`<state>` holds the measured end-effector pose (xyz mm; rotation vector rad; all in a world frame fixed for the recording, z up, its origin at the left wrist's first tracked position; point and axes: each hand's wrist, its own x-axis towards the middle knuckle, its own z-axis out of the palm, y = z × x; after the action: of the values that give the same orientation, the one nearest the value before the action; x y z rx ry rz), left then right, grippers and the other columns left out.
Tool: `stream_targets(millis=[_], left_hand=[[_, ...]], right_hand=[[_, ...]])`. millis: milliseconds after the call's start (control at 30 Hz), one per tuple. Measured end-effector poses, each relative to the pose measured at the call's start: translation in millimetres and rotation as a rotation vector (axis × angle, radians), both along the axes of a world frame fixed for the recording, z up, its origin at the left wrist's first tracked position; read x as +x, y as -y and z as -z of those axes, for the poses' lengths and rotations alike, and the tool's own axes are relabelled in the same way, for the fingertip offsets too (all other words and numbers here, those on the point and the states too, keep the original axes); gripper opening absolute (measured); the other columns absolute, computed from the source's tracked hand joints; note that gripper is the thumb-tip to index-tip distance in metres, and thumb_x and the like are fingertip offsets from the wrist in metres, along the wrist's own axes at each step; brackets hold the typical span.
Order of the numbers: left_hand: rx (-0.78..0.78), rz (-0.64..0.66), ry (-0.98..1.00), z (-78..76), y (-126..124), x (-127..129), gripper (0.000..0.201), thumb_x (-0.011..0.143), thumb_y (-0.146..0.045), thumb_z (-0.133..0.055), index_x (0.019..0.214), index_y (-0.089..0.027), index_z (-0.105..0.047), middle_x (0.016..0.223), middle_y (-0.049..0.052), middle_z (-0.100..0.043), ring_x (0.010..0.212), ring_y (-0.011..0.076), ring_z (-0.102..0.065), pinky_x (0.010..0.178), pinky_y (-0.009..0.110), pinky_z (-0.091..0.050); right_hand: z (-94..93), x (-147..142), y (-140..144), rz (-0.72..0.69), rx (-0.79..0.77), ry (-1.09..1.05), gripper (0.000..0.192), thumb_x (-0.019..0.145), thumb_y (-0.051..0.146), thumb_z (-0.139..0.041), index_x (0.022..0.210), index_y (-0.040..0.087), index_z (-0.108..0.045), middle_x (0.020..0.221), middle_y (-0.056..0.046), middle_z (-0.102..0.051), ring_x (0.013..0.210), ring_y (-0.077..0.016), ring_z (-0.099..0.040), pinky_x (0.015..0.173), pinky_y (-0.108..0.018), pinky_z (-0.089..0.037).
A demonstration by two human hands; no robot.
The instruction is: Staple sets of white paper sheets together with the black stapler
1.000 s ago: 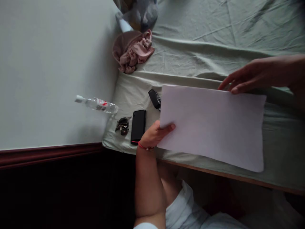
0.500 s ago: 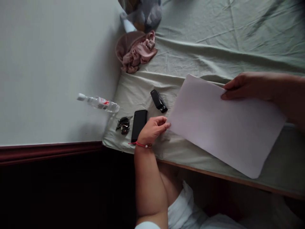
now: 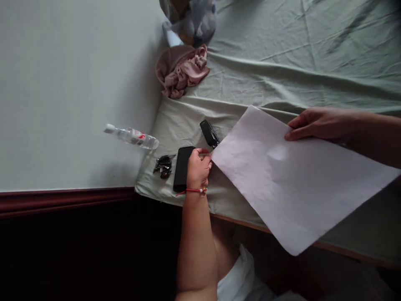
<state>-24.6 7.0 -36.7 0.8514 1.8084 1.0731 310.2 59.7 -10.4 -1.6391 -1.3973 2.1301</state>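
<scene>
large white paper sheet (image 3: 294,184), tilted, overhanging bed edge

Head view: one camera, worn high, aimed forward and down; bed edge (image 3: 238,217) seen near, wall (image 3: 69,83) at nine o'clock.

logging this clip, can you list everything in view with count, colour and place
sheet of paper: 1, white, tilted on the bed, one corner past the edge
phone: 1, black, near the bed corner
keys: 1 bunch, dark, beside the phone
stapler-like thing: 1, black, by the paper's corner
bottle: 1, clear, lying off the bed
cloth: 1, pink, bunched
bed sheet: 1, pale green
left hand: at the paper's corner, over the phone
right hand: grip on the paper's far edge
</scene>
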Motion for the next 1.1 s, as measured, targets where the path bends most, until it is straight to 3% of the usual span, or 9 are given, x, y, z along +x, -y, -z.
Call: stream_targets(millis=[233,400,467,533,600,667,800,967,1100], left_hand=[[0.05,-0.004,-0.126,13.0,-14.5,0.0,0.017,0.079,-0.01,-0.061,0.088,-0.021,-0.052,0.051,-0.011,-0.047,0.038,0.0076,-0.04,0.041,0.019,-0.024],[0.101,0.046,-0.357,23.7,-18.0,-8.2,0.013,0.082,-0.015,-0.066,0.09,-0.021,-0.058,0.057,-0.006,-0.057,0.046,0.0123,-0.052,0.047,0.023,-0.036],[0.204,0.038,-0.504,24.2,-16.6,-11.7,0.017,0.08,-0.012,-0.068,0.093,-0.02,-0.062,0.07,-0.001,-0.068,0.061,0.0158,-0.064,0.061,0.026,-0.049],[0.376,0.034,-0.636,21.0,-13.9,-13.7,0.028,0.079,-0.004,-0.062,0.102,-0.019,-0.068,0.097,0.007,-0.077,0.09,0.0199,-0.073,0.087,0.032,-0.056],[0.55,0.097,-0.726,15.7,-10.8,-14.2,0.045,0.078,0.002,-0.052,0.11,-0.022,-0.073,0.122,0.008,-0.076,0.121,0.0215,-0.069,0.111,0.038,-0.049],[0.644,0.228,-0.752,11.4,-8.0,-13.6,0.056,0.078,0.006,-0.045,0.112,-0.025,-0.077,0.129,0.005,-0.076,0.137,0.0202,-0.061,0.122,0.041,-0.041],[0.637,0.422,-0.736,11.0,-4.7,-12.1,0.063,0.077,0.008,-0.04,0.111,-0.026,-0.081,0.126,0.002,-0.079,0.133,0.0187,-0.066,0.128,0.047,-0.036],[0.647,0.436,-0.712,12.4,-4.0,-13.0,0.067,0.073,0.01,-0.039,0.112,-0.024,-0.082,0.127,0.002,-0.079,0.131,0.0179,-0.068,0.125,0.046,-0.042],[0.57,0.41,-0.611,14.7,-3.9,-12.2,0.069,0.069,0.011,-0.039,0.108,-0.025,-0.083,0.123,0.0,-0.08,0.13,0.0182,-0.069,0.122,0.043,-0.047]], right_hand=[[0.2,-2.2,-0.3,0.033,0.002,-0.003,0.012,0.087,0.033,-0.071,0.083,0.023,-0.076,0.076,-0.009,-0.075,0.069,-0.02,-0.074,0.065,-0.028,-0.062],[2.1,0.5,-3.3,0.065,-0.015,0.019,0.015,0.09,0.031,-0.07,0.081,0.021,-0.074,0.077,-0.008,-0.074,0.069,-0.0173,-0.073,0.068,-0.026,-0.061],[2.7,1.9,-4.1,0.074,-0.01,0.028,0.014,0.09,0.032,-0.07,0.082,0.021,-0.074,0.078,-0.008,-0.075,0.07,-0.0175,-0.074,0.069,-0.026,-0.061],[2.7,2.7,-4.3,0.084,0.001,0.039,0.014,0.09,0.033,-0.07,0.082,0.022,-0.074,0.079,-0.008,-0.075,0.072,-0.0185,-0.074,0.069,-0.027,-0.062],[1.9,2.4,-3.8,0.081,0.014,0.033,0.013,0.089,0.033,-0.07,0.082,0.023,-0.074,0.078,-0.009,-0.075,0.074,-0.0196,-0.075,0.069,-0.028,-0.062],[1.0,1.6,-3.2,0.082,0.014,0.026,0.011,0.088,0.032,-0.071,0.083,0.023,-0.074,0.078,-0.009,-0.075,0.075,-0.0203,-0.075,0.069,-0.028,-0.063],[4.9,3.1,-5.1,0.101,0.01,0.036,0.013,0.09,0.031,-0.07,0.083,0.022,-0.073,0.081,-0.009,-0.075,0.076,-0.0185,-0.075,0.072,-0.028,-0.062],[18.2,10.6,-11.9,0.098,0.024,0.007,0.012,0.088,0.034,-0.074,0.089,0.022,-0.076,0.084,-0.009,-0.076,0.076,-0.019,-0.075,0.071,-0.028,-0.063],[21.9,13.8,-13.5,0.077,0.02,-0.031,0.014,0.089,0.035,-0.073,0.092,0.022,-0.077,0.087,-0.009,-0.077,0.076,-0.0178,-0.075,0.071,-0.026,-0.062]])
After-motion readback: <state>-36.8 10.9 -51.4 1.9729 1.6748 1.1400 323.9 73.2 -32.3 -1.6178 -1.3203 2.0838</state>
